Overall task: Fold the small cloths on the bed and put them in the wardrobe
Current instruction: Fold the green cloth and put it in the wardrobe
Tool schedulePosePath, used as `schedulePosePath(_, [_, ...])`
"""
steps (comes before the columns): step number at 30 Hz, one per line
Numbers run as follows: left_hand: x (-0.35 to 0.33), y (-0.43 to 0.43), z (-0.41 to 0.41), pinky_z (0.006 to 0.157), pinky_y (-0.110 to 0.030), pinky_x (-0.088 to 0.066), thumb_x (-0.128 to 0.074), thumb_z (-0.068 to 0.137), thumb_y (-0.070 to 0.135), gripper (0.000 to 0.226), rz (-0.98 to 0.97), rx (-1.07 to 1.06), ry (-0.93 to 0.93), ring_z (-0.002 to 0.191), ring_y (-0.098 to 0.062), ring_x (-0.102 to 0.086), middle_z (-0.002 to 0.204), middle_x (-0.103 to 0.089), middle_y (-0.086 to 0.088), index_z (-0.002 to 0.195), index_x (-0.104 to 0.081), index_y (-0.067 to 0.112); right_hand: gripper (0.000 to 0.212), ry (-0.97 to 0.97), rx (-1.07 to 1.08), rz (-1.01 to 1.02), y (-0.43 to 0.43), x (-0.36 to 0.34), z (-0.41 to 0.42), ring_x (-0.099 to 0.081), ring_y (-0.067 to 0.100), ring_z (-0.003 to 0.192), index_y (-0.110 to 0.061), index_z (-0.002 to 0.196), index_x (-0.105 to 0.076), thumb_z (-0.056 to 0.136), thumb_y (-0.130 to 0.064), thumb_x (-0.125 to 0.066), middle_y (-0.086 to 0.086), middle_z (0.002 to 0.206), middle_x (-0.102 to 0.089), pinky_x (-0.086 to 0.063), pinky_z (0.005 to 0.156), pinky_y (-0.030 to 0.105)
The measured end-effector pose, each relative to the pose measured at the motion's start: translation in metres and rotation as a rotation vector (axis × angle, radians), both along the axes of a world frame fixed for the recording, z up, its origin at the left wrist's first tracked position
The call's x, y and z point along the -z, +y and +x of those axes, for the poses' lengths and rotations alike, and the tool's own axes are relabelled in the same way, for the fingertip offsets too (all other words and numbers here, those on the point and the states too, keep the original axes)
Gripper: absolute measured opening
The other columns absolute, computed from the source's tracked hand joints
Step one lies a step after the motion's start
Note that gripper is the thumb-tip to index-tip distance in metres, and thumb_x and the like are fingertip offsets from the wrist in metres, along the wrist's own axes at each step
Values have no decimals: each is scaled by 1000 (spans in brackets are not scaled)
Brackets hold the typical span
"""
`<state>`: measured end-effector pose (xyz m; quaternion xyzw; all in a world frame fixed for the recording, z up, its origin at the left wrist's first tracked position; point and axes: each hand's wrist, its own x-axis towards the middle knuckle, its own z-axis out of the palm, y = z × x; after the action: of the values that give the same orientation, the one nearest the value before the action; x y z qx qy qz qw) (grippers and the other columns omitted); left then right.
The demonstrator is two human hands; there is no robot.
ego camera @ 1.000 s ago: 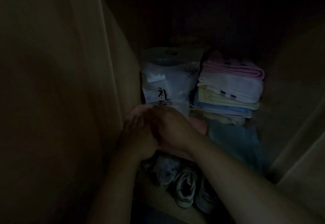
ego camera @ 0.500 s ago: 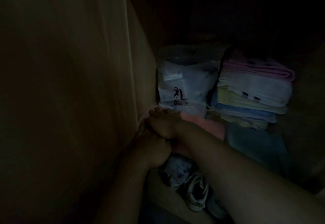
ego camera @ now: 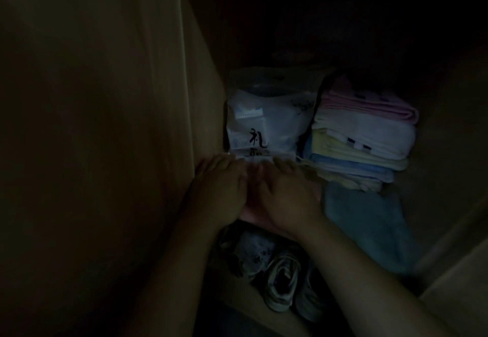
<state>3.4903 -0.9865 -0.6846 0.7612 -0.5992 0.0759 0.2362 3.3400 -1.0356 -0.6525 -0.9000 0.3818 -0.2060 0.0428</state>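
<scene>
Your left hand (ego camera: 219, 191) and right hand (ego camera: 285, 196) press flat, fingers spread, gripping nothing, on the pink cloth (ego camera: 253, 212) in the dim wardrobe (ego camera: 200, 98), just before a white bag (ego camera: 269, 125) with unreadable black characters.

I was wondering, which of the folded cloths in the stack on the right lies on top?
The pink cloth tops the stack; the white, yellow and blue ones lie beneath it.

The light is very dim. A tall pale wooden panel (ego camera: 92, 125) fills the left half of the frame. The upper centre recedes into near-black shadow. Another pale panel (ego camera: 454, 291) angles across the lower right corner. A wooden shelf edge (ego camera: 253, 307) crosses the lower centre.
</scene>
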Motion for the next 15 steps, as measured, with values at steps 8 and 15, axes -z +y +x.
schedulePosePath(8, [17, -24, -9, 123, -58, 1, -14, 103, 50, 58, 309, 5, -7, 158, -23, 0, 171, 0, 10, 159, -2, 41, 69, 330, 155, 264, -10, 33, -7, 6, 43, 151, -32, 158, 0, 96, -61, -6, 9, 168, 3, 4, 117, 60])
schedulePosePath(15, [9, -14, -8, 123, -60, 0, -13, 105, 50, 60, 402, 36, -94, 158, -20, 7, 172, 7, 8, 162, -1, 34, 65, 314, 142, 213, -2, 18, -8, -4, 45, 149, -23, 158, -14, 101, -52, -16, 15, 166, -7, -2, 117, 60])
